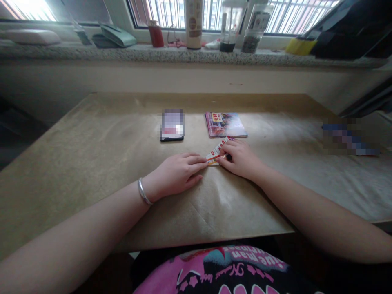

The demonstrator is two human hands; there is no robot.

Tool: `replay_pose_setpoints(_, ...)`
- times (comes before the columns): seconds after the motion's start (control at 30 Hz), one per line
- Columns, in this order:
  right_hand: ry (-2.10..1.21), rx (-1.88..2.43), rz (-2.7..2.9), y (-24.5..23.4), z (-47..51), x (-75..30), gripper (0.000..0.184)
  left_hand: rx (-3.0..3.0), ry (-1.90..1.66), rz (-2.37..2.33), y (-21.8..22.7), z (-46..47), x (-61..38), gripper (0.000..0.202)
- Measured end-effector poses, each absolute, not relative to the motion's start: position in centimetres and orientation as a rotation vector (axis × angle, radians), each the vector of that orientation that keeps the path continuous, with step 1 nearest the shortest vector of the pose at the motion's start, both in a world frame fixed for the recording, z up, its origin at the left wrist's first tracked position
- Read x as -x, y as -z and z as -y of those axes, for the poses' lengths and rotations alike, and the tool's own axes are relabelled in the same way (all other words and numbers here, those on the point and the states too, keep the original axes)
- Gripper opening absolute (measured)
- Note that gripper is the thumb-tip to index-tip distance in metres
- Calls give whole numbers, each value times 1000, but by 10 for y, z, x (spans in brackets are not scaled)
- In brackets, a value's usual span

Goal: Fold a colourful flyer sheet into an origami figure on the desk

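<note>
A small folded paper [213, 154] with red and white print and a yellow strip lies on the table, between my two hands. My left hand [179, 171] rests flat, its fingers stretched out and their tips touching the paper's left end. Bent over the right part of the paper is my right hand [241, 158], with thumb and fingers closed on it and hiding some of it. Just beyond the paper sits a stack of colourful printed leaflets [229, 125] with a yellow price label.
A phone-like device [172, 126], blurred out, lies left of the leaflets. Another blurred flat item [349, 139] is at the table's right side. On the granite windowsill [128, 54] stand a red bottle [156, 34], clear containers [255, 30] and a green pouch [118, 36].
</note>
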State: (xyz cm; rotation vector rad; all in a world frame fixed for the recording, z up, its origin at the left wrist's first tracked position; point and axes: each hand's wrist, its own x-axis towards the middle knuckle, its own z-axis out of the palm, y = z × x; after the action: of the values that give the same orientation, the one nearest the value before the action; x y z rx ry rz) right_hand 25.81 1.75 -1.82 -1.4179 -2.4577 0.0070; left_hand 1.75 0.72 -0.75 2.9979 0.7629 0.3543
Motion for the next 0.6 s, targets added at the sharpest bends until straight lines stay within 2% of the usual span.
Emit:
replay_pose_setpoints(0.2, -125, 1454, 2385, 22, -22, -260, 15, -3025, -364, -740, 9, -10, -15, 37)
replay_pose_setpoints(0.6, -202, 1505, 2350, 26, -26, -260, 15, -3150, -327, -766, 9, -11, -14, 34)
